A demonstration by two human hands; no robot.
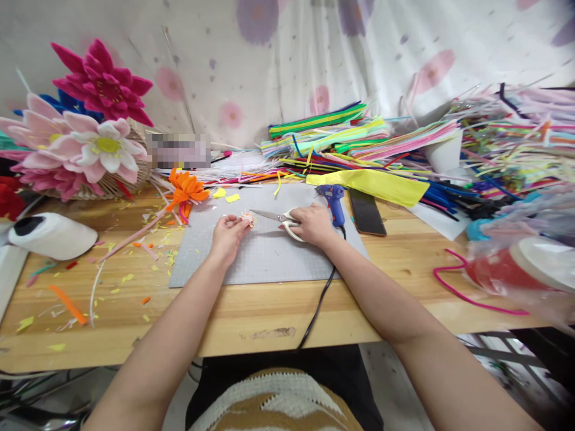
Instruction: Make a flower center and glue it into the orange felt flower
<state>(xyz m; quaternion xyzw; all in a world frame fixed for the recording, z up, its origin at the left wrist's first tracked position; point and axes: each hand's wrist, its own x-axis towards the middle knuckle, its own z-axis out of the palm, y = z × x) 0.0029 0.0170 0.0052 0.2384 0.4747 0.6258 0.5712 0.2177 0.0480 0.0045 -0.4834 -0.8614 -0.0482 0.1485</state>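
Pinched in my left hand (228, 237) is a small pale pink and white fringed flower piece (247, 219) with bits of yellow and orange. My right hand (313, 222) is closed around the white handles of a pair of scissors (268, 215). The scissor blades point left, their tips close to the fringed piece; I cannot tell whether they touch it. Both hands are over a grey cutting mat (256, 263). Just right of my right hand lies a blue hot glue gun (335, 203), its black cord running to the table's front edge.
Yellow scraps (232, 198) and an orange fuzzy flower (186, 190) lie at the mat's left. A black phone (367, 212) and yellow sheet (372, 184) are at right. Bundles of pipe cleaners (323, 129) line the back. Far left stand large fabric flowers (105, 146) and a white spool (63, 234).
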